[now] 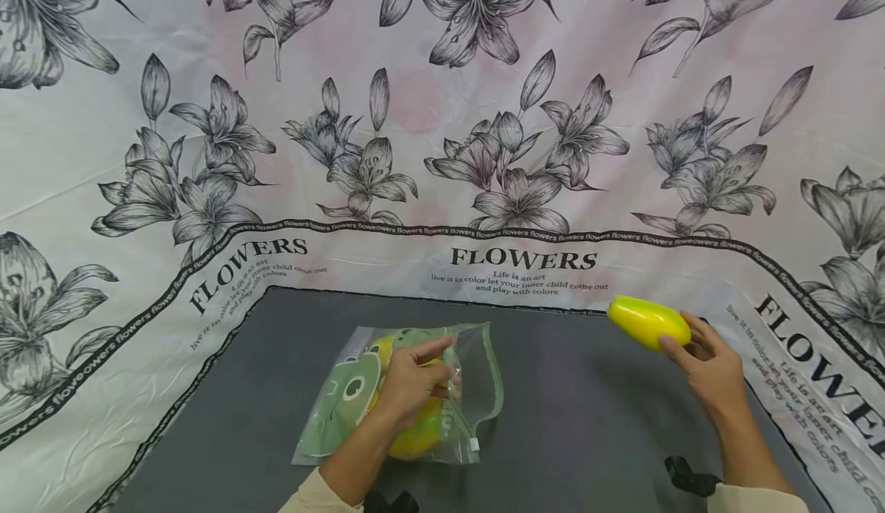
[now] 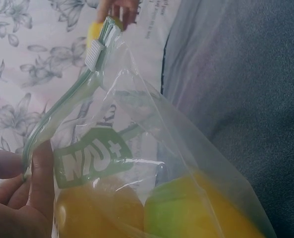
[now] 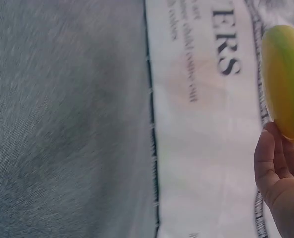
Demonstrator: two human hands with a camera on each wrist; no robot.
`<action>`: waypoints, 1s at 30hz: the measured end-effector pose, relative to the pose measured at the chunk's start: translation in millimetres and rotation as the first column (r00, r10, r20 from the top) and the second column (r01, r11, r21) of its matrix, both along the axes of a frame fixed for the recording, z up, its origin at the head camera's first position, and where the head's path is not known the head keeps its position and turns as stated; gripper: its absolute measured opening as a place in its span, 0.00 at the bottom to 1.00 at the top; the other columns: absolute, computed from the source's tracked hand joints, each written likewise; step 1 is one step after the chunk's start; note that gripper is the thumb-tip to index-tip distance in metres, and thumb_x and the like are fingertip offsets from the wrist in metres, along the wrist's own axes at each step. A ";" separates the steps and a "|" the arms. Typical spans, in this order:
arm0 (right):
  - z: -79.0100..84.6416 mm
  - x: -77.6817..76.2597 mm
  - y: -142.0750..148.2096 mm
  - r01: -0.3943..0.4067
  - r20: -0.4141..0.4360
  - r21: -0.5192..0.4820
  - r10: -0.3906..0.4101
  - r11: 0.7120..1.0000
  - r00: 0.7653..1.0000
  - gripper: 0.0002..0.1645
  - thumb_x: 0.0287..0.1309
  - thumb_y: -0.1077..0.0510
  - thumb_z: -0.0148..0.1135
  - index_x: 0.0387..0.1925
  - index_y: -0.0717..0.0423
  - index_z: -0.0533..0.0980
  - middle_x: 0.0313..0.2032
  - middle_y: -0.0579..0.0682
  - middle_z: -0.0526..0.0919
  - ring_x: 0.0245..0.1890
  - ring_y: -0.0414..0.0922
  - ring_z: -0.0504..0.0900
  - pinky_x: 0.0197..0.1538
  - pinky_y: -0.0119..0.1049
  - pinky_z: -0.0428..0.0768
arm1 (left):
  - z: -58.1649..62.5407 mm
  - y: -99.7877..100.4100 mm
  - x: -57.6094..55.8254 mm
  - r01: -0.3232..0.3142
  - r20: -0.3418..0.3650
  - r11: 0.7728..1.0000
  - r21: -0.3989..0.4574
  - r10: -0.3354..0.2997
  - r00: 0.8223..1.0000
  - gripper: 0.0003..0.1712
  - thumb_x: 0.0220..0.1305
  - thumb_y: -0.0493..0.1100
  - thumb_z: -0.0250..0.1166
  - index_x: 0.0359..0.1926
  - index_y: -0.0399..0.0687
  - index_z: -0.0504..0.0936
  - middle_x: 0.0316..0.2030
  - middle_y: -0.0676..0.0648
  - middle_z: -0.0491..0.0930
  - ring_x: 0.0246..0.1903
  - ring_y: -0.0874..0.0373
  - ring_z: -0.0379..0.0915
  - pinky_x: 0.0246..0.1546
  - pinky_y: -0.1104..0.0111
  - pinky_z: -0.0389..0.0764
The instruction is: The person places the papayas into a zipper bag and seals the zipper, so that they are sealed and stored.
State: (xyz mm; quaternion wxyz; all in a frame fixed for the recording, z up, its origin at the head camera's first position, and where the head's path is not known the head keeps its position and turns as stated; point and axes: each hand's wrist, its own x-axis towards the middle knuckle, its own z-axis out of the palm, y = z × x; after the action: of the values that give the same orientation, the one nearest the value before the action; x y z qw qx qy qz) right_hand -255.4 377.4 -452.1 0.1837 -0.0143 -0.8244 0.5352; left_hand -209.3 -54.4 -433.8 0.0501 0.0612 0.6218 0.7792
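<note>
My left hand (image 1: 415, 382) pinches the edge of a clear zip bag (image 1: 332, 428) with a green cartoon print, a green zip strip and a white slider (image 1: 474, 445). Yellow and yellow-green fruit-like items (image 2: 186, 208) lie inside the bag; the print and my hand partly hide them. In the left wrist view the bag's mouth gapes beside my thumb and fingers. Off to the right, my right hand (image 1: 715, 367) holds a glossy yellow-green fruit, shaped like a papaya or mango (image 1: 646, 322), by one end above the table. The right wrist view shows its fingertips at the fruit's lower end.
The dark grey tabletop (image 1: 553, 405) is bordered by a white cloth (image 1: 387, 267) with lily drawings and FLOWERS lettering, which rises behind it. Black straps (image 1: 691, 476) sit by both wrists.
</note>
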 end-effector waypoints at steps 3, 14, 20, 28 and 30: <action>9.4 7.7 -7.8 -0.024 -0.031 0.051 0.026 0.998 0.999 0.37 0.62 0.55 0.64 0.71 0.51 0.63 0.48 0.35 0.72 0.42 0.27 0.75 0.38 0.17 0.76 | -0.3 -0.2 -0.1 -0.001 -0.006 1.000 -0.002 0.001 1.000 0.29 0.58 0.25 0.59 0.63 0.32 0.72 0.64 0.32 0.64 0.24 0.53 0.81 0.29 0.61 0.86; 31.7 32.1 -43.3 -0.186 -0.302 0.065 0.197 0.980 0.933 0.35 0.54 0.77 0.62 0.65 0.68 0.66 0.51 0.41 0.75 0.48 0.33 0.77 0.49 0.20 0.76 | 0.7 0.4 -0.2 -0.010 0.003 1.000 -0.009 0.010 1.000 0.29 0.57 0.25 0.59 0.63 0.32 0.72 0.64 0.32 0.65 0.24 0.54 0.80 0.27 0.63 0.86; 36.1 42.4 -53.7 -0.269 -0.350 0.055 0.271 0.962 0.897 0.37 0.51 0.82 0.60 0.65 0.71 0.66 0.53 0.45 0.76 0.47 0.36 0.79 0.48 0.24 0.78 | 1.9 0.7 -0.1 -0.005 0.001 1.000 -0.006 0.005 1.000 0.30 0.57 0.25 0.58 0.63 0.32 0.72 0.64 0.32 0.65 0.24 0.54 0.81 0.27 0.63 0.86; 37.0 54.4 -72.1 -0.429 -0.420 0.008 0.393 0.903 0.818 0.38 0.48 0.85 0.59 0.64 0.75 0.63 0.53 0.51 0.77 0.46 0.41 0.80 0.46 0.26 0.80 | 2.6 0.7 0.7 0.006 -0.007 1.000 -0.003 -0.006 1.000 0.30 0.58 0.25 0.58 0.63 0.31 0.71 0.64 0.31 0.64 0.24 0.55 0.80 0.28 0.61 0.86; 36.1 57.1 -78.1 -0.409 -0.398 0.029 0.386 0.912 0.833 0.39 0.49 0.84 0.60 0.65 0.73 0.64 0.54 0.49 0.77 0.47 0.40 0.80 0.46 0.27 0.80 | 2.7 0.7 1.0 0.006 -0.005 1.000 -0.003 -0.006 1.000 0.30 0.57 0.25 0.58 0.63 0.31 0.71 0.64 0.31 0.64 0.24 0.55 0.80 0.28 0.62 0.86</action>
State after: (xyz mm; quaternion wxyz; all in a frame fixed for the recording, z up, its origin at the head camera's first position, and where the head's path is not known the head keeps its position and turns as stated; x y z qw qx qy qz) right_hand -198.3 299.2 -416.0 0.2304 0.2600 -0.7393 0.5769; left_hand -208.3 -53.7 -431.1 0.0510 0.0648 0.6230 0.7778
